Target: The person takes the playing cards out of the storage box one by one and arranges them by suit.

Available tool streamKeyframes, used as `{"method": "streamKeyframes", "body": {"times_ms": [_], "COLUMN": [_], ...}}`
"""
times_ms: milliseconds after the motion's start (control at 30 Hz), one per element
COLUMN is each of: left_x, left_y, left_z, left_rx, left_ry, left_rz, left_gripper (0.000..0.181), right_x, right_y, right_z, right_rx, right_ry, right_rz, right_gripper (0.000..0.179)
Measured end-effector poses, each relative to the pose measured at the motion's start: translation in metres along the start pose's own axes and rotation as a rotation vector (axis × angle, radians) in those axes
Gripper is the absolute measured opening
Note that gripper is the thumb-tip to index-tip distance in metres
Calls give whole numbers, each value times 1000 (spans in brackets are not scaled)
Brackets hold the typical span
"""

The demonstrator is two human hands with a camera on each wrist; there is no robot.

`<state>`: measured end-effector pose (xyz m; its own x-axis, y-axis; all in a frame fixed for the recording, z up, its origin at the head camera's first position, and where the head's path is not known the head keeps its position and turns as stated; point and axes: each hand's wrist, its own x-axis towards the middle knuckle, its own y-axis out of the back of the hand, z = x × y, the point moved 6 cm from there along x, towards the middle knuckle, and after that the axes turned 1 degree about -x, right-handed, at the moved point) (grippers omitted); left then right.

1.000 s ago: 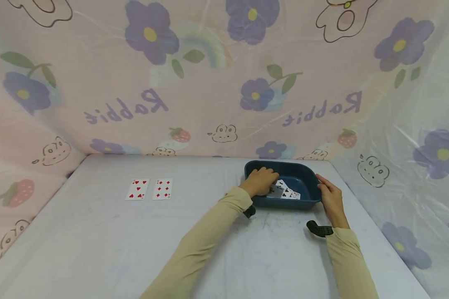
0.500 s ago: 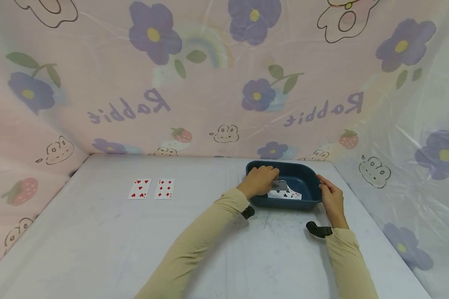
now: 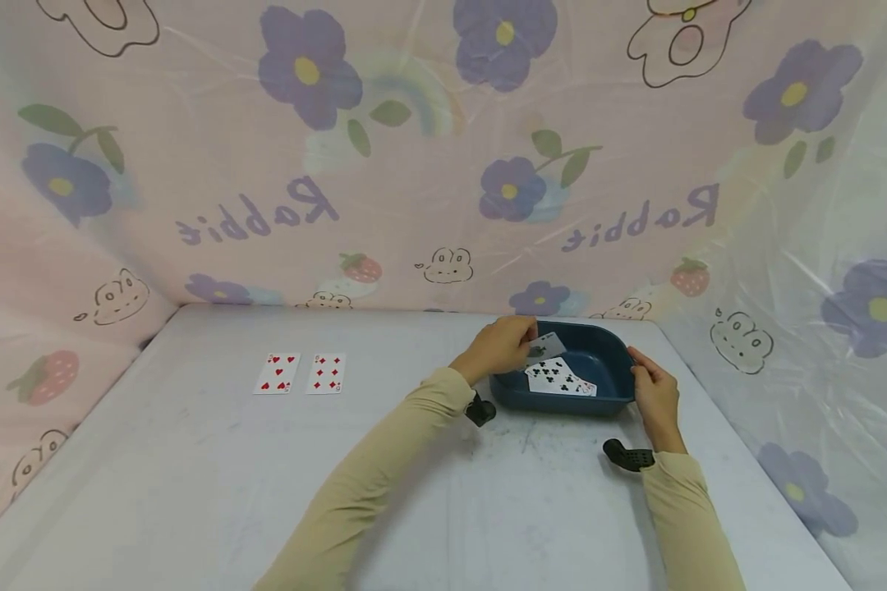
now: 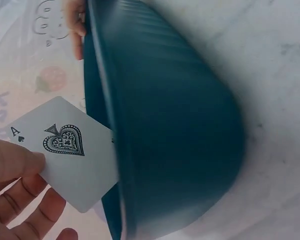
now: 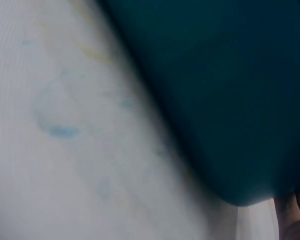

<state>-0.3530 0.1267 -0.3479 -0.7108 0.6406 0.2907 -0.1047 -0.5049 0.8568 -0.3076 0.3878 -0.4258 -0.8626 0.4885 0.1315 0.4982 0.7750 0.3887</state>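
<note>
My left hand [image 3: 497,349] pinches an ace of spades [image 4: 70,155] at one edge between thumb and fingers. The card is tilted, its far corner behind the rim of a dark blue rectangular tub [image 3: 554,403] in the left wrist view. Inside the tub, overlapping playing cards [image 3: 554,376] lie face up, with club pips showing and a bit of red at one edge. At the tub's right end, my right hand [image 3: 658,402] grips the rim. Only a few fingers of that hand show at the corner of the right wrist view, beside the tub's dark wall [image 5: 230,100].
Two face-up cards, a five of hearts [image 3: 277,374] and a six of diamonds [image 3: 326,374], lie side by side on the left of the white table [image 3: 214,476]. A printed curtain [image 3: 414,164] hangs behind the table and along both sides.
My left hand has lifted the ace of spades from the cards in the tub and drawn it up and left, uncovering the club card. My right hand stays on the rim.
</note>
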Motion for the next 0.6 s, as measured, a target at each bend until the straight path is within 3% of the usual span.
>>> {"method": "streamKeyframes", "body": {"times_ms": [167, 300, 600], "left_x": [-4, -8, -21], "left_y": [14, 24, 39], "left_z": [-3, -8, -20], "left_rx": [-175, -281, -392], "left_ry": [-30, -17, 20], "left_rz": [61, 107, 158], "left_gripper": [9, 7, 7], "right_x": [0, 0, 1], "right_y": [-1, -1, 0], "right_z": [-1, 0, 4], "right_rx": [-2, 11, 185], "right_ry": [-7, -9, -62], "right_rz": [-6, -26, -118], "right_gripper": [43, 44, 45]}}
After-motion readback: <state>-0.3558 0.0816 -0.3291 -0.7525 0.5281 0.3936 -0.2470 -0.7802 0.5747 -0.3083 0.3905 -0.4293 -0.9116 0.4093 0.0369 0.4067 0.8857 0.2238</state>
